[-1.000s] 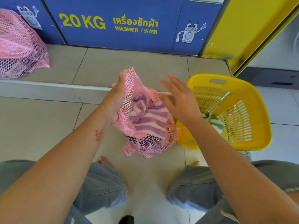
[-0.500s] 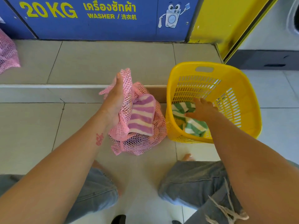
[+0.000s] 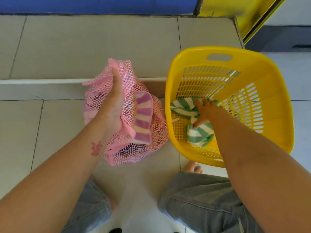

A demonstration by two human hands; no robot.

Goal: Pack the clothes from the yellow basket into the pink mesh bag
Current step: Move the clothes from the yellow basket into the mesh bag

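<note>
The pink mesh bag [image 3: 144,148] stands on the tiled floor at centre, its mouth held open by my left hand [image 3: 114,105], which grips the left rim. A purple-and-cream striped cloth [image 3: 143,121] lies inside the bag. To the right stands the yellow basket [image 3: 252,64], tilted toward me. At its bottom lies a green-and-white striped cloth [image 3: 198,133]. My right hand [image 3: 204,111] is down inside the basket, fingers closing on that cloth.
A raised tiled step [image 3: 84,47] runs behind the bag and basket, with a blue panel [image 3: 101,5] above it. A yellow panel [image 3: 235,10] stands at the back right. My knees in grey jeans [image 3: 202,207] are below, and a bare foot [image 3: 193,167] sits near the basket.
My right hand left the bag's mouth, went right into the basket and down onto the green striped cloth. The view tilted downward. My left hand kept hold of the bag.
</note>
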